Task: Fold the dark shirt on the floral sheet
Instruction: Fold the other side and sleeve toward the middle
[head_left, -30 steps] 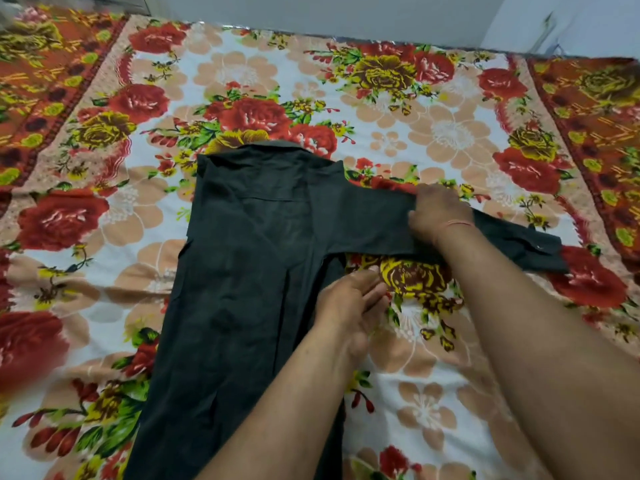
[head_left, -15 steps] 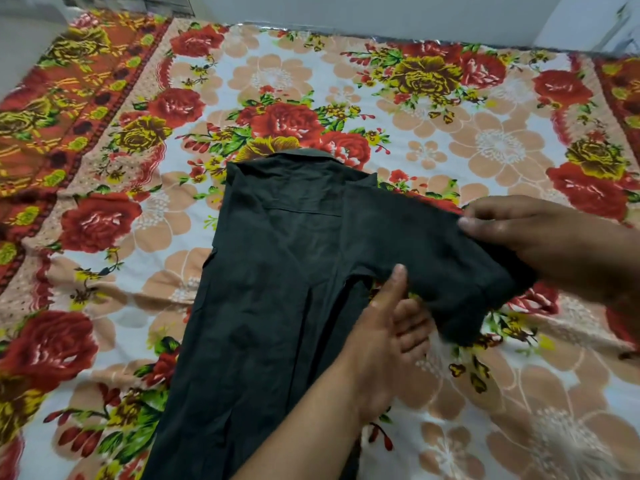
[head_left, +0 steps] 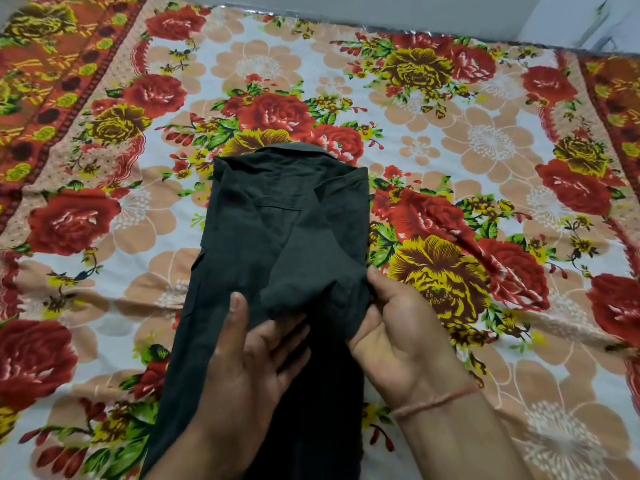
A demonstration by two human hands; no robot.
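The dark shirt point(head_left: 277, 237) lies lengthwise on the floral sheet point(head_left: 485, 140), collar at the far end, its body narrowed into a long strip. Its right sleeve is folded inward and sits bunched on the body. My right hand point(head_left: 398, 334) holds that sleeve and the shirt's right edge, thumb on top, fingers hidden under the cloth. My left hand point(head_left: 252, 355) rests on the middle of the shirt. Its thumb points away from me, and its straight, spread fingers touch the sleeve's bunched end.
The floral sheet covers the whole bed, with a red and orange border on the left point(head_left: 52, 81) and right point(head_left: 616, 98). A pale wall point(head_left: 381, 8) runs behind the far edge. Wrinkles in the sheet lie right of the shirt.
My right hand has carried the sleeve from out on the right inward onto the shirt's body. My left hand has opened and slid up to the sleeve's end. The view has moved closer.
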